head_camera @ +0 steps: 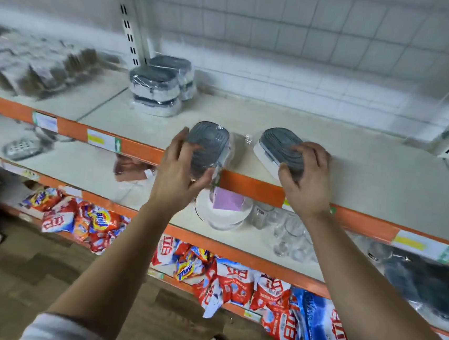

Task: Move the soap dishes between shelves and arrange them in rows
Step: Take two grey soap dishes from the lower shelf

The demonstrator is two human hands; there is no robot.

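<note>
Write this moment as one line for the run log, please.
left hand: holds soap dish | right hand: holds second soap dish | place: front edge of upper shelf | stacked dishes: back left

Bright, cool, diffuse light from above; soft shadow falls under each orange shelf edge and the lower tiers darken. Small glints mark the plastic wrap on the stacked soap dishes. Motion blur smears the packets at far left and the tiled wall; the soap dish in the left hand is sharper. Wide-angle distortion bows the shelf edges toward the borders.
</note>
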